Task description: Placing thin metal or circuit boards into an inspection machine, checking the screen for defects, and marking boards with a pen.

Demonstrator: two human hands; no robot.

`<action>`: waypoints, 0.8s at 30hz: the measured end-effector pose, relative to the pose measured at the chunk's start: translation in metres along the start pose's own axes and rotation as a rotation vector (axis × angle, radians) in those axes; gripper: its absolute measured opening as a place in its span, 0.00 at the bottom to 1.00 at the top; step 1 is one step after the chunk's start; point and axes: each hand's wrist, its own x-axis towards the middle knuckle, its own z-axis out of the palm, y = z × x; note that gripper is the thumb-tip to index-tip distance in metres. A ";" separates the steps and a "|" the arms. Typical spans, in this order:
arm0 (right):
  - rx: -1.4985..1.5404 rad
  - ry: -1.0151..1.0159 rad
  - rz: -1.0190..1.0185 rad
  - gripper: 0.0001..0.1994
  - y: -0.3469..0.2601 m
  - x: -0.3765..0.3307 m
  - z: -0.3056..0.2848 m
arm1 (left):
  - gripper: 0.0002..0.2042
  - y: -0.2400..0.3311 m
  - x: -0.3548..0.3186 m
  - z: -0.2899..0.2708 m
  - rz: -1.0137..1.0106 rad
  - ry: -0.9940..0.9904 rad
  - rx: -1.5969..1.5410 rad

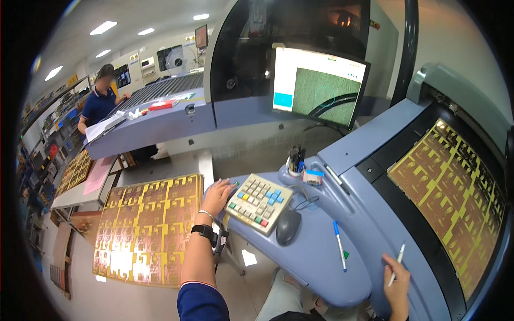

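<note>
My left hand [217, 196] lies with its fingers stretched out at the left edge of a beige keypad [258, 204] with coloured keys. A fingertip is beside a small green item [236, 184]; whether it touches is unclear. Between the fingers of my right hand [396, 279] is a slim white pen [398, 259], tip up, over the blue-grey console. Right of that hand, a copper-coloured circuit board panel [447, 200] lies on the machine's black bed. Another large circuit board panel [147, 230] sits left of my left forearm.
A dark mouse [288, 227] rests against the keypad. A blue-and-white marker [340, 246] lies on the console [316, 267]. Behind stand a pen holder [295, 163] and a monitor [321, 88]. Far left, a person [98, 101] stands at a roller conveyor [166, 90].
</note>
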 end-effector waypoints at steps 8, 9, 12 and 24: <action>-0.007 0.036 -0.063 0.13 -0.010 0.001 0.016 | 0.17 0.009 0.021 0.015 -0.125 -0.071 0.181; 0.006 0.047 -0.088 0.13 -0.008 0.001 0.017 | 0.17 0.009 0.021 0.016 -0.120 -0.068 0.182; 0.016 0.078 -0.132 0.14 -0.003 0.001 0.019 | 0.17 0.011 0.019 0.017 -0.099 0.000 0.223; 0.019 -0.014 -0.097 0.15 -0.010 -0.008 0.010 | 0.15 0.012 0.013 0.015 -0.115 0.060 0.158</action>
